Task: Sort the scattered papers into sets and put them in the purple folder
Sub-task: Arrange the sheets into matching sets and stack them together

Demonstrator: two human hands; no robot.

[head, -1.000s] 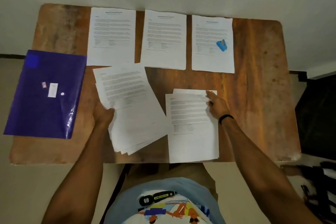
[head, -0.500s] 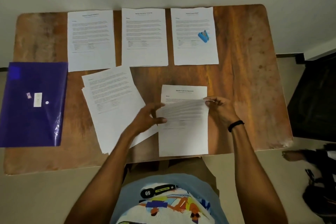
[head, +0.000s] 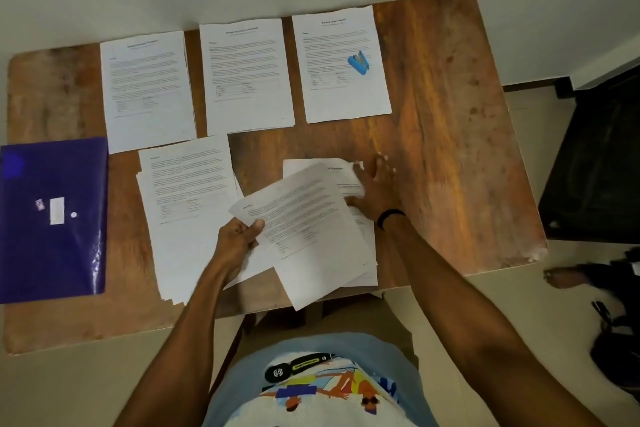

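Head view: left hand pinches a sheet; right hand lies flat, fingers spread, on the stack.

The left hand pinches a tilted sheet by its corner. The right hand, blurred, seems to press flat on the stack beneath.

Three papers lie in a row along the far edge of the bench: left sheet, middle sheet and right sheet, with the stapler on the last. The folder lies at the bench's left edge. Right of it, nearer the front, sits a fanned stack. Right of that is a small pile with a tilted sheet across its top.
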